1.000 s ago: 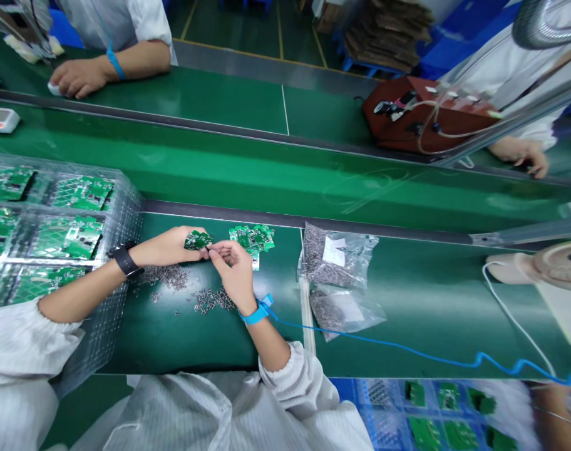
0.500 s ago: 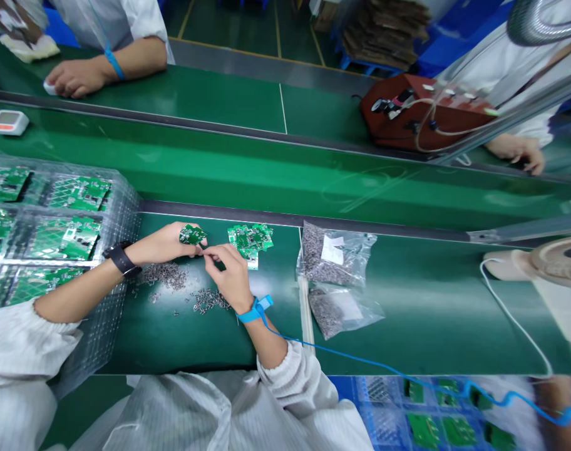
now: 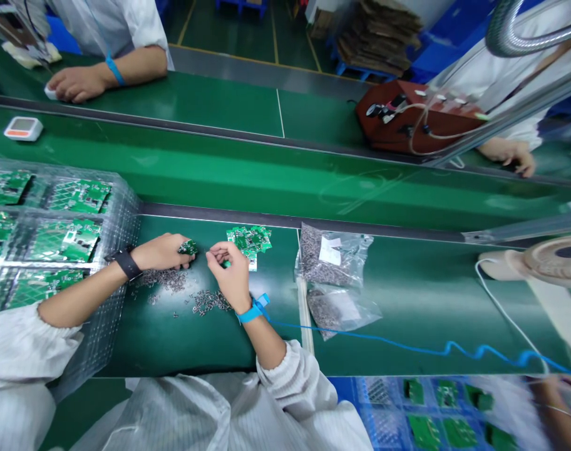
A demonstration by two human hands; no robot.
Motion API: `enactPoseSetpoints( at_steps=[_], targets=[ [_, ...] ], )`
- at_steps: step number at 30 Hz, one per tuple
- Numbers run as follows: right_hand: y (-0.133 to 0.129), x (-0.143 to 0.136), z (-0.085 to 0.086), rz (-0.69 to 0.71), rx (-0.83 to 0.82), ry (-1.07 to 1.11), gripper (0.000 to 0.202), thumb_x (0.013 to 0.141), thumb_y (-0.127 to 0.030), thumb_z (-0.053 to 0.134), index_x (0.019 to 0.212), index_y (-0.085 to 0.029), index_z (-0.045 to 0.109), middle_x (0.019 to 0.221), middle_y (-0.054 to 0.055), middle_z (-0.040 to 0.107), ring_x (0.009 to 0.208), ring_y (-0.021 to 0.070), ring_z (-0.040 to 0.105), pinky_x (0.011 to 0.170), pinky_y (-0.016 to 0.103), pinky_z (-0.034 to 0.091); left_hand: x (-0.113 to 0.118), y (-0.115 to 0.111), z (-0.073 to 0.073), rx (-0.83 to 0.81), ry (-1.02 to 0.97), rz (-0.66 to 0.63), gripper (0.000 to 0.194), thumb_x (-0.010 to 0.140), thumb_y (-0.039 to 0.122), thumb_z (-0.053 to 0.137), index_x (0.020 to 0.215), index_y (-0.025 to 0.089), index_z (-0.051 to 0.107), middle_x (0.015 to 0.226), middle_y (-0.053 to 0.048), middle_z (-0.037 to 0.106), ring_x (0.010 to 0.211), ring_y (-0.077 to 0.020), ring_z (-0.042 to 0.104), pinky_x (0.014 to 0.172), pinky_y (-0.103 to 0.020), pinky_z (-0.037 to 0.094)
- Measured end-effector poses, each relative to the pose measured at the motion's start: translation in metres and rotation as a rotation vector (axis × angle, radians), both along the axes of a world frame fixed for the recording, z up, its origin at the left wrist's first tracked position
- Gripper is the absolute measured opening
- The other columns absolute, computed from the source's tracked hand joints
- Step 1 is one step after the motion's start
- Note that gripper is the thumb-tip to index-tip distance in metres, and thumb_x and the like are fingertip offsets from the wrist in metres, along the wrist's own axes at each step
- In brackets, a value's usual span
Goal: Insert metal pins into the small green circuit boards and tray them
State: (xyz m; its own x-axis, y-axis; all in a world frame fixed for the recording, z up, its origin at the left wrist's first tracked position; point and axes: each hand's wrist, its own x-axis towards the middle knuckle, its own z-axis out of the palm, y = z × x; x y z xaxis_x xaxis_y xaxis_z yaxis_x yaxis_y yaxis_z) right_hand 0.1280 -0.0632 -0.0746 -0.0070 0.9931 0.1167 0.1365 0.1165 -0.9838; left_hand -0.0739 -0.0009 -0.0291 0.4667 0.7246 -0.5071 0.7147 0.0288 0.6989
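My left hand (image 3: 161, 252) is closed on a small green circuit board (image 3: 188, 248), which is tilted up at the fingertips. A short gap to its right, my right hand (image 3: 230, 269) has its fingers curled toward the thumb; anything between them is too small to make out. A loose pile of green circuit boards (image 3: 250, 239) lies just behind my right hand. Beneath the hands, small metal parts are heaped on the green mat, one pile (image 3: 170, 280) by my left wrist and another pile (image 3: 208, 302) below my right hand.
Clear plastic trays (image 3: 119, 250) of circuit boards stand at left. Two bags of small parts, a larger bag (image 3: 332, 257) and a smaller bag (image 3: 337, 310), lie to the right. A blue cord (image 3: 384, 338) trails from my right wrist. Co-workers' hands rest across the divider.
My hands have drawn apart; the right fingers have left the circuit board. My left hand has turned the board, so it shows more edge-on. The blue cord has shifted upward.
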Motion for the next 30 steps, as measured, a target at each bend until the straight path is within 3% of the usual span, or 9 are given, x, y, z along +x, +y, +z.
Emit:
enactPoseSetpoints(
  at_steps=[4, 9, 16, 21, 25, 30],
  targets=[
    [0.0, -0.006, 0.002, -0.033, -0.06, 0.146, 0.01, 0.09, -0.031, 0.067, 0.092, -0.023, 0.062, 0.083, 0.001, 0.068, 0.076, 0.0165, 0.064, 0.07, 0.029, 0.054, 0.006, 0.0, 0.006, 0.066, -0.084, 0.051, 0.017, 0.083, 0.04, 0.066, 0.084, 0.024, 0.071, 0.08, -0.001, 0.079, 0.065, -0.0179, 0.071, 0.063, -0.027, 0.052],
    [0.001, -0.01, 0.002, -0.132, -0.085, 0.282, 0.018, 0.089, -0.035, 0.071, 0.088, -0.022, 0.058, 0.084, 0.001, 0.067, 0.075, 0.0163, 0.064, 0.069, 0.029, 0.054, 0.022, -0.004, 0.021, -0.041, -0.316, 0.036, 0.019, 0.09, 0.039, 0.063, 0.094, 0.021, 0.071, 0.092, -0.005, 0.077, 0.084, -0.021, 0.071, 0.075, -0.031, 0.053],
    [0.004, -0.007, -0.001, -0.225, -0.09, 0.306, 0.021, 0.086, -0.035, 0.073, 0.087, -0.022, 0.056, 0.079, -0.001, 0.064, 0.069, 0.0157, 0.064, 0.064, 0.029, 0.052, 0.026, -0.005, 0.022, 0.004, -0.33, -0.071, 0.022, 0.094, 0.039, 0.06, 0.096, 0.02, 0.071, 0.097, -0.004, 0.074, 0.089, -0.0209, 0.067, 0.08, -0.031, 0.049],
    [0.004, -0.007, 0.001, -0.267, -0.082, 0.325, 0.019, 0.083, -0.03, 0.075, 0.083, -0.022, 0.058, 0.075, -0.003, 0.062, 0.066, 0.0137, 0.06, 0.063, 0.027, 0.049, 0.027, -0.007, 0.022, 0.138, -0.201, -0.078, 0.039, 0.097, 0.048, 0.056, 0.115, 0.017, 0.071, 0.081, -0.001, 0.067, 0.069, -0.0167, 0.055, 0.064, -0.027, 0.041],
    [0.004, -0.008, 0.001, -0.284, -0.126, 0.374, 0.019, 0.084, -0.031, 0.075, 0.084, -0.022, 0.058, 0.074, -0.003, 0.063, 0.067, 0.015, 0.063, 0.064, 0.028, 0.05, 0.029, -0.011, 0.024, 0.186, -0.064, -0.088, 0.058, 0.099, 0.051, 0.052, 0.144, 0.016, 0.058, 0.06, 0.006, 0.048, 0.053, -0.0134, 0.035, 0.053, -0.025, 0.026],
    [0.004, -0.009, 0.0, -0.291, -0.115, 0.381, 0.019, 0.083, -0.03, 0.075, 0.083, -0.022, 0.058, 0.074, -0.004, 0.062, 0.067, 0.0142, 0.06, 0.064, 0.028, 0.048, 0.03, -0.013, 0.024, 0.203, -0.044, -0.128, 0.063, 0.099, 0.05, 0.051, 0.152, 0.016, 0.051, 0.053, 0.008, 0.039, 0.05, -0.014, 0.032, 0.051, -0.026, 0.02]
  ],
)
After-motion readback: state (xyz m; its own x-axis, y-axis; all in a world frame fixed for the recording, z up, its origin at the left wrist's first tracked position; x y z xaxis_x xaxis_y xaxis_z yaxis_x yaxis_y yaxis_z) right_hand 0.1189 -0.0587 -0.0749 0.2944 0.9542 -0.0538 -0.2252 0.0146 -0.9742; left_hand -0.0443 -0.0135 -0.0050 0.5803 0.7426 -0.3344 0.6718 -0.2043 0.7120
